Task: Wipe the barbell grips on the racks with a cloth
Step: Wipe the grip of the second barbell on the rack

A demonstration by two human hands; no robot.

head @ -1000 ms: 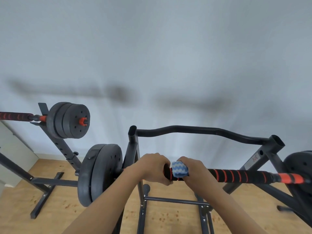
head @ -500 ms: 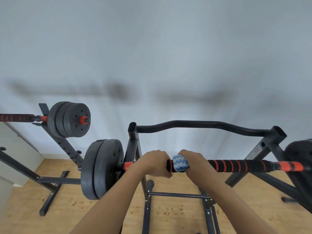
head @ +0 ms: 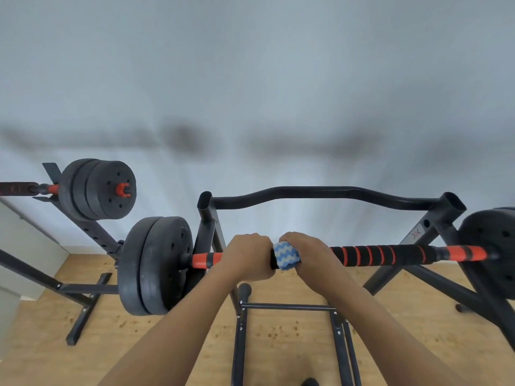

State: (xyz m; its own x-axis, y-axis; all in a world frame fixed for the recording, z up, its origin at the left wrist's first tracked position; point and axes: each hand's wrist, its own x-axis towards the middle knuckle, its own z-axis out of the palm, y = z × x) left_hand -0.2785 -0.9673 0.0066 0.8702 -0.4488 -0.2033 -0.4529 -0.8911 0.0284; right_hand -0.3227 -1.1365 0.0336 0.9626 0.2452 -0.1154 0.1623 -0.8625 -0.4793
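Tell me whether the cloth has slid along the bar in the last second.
No. The cloth sits as far right of the rack upright as before; only the view shifted.

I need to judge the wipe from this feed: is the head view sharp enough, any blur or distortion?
Head view: hands, left and right, and the cloth on the barbell grip are fairly sharp; wide-angle distortion bends the wall; smeared dark patches cross the wall; no glare on the grip.

Blue-white cloth (head: 286, 255) around barbell grip (head: 376, 254)
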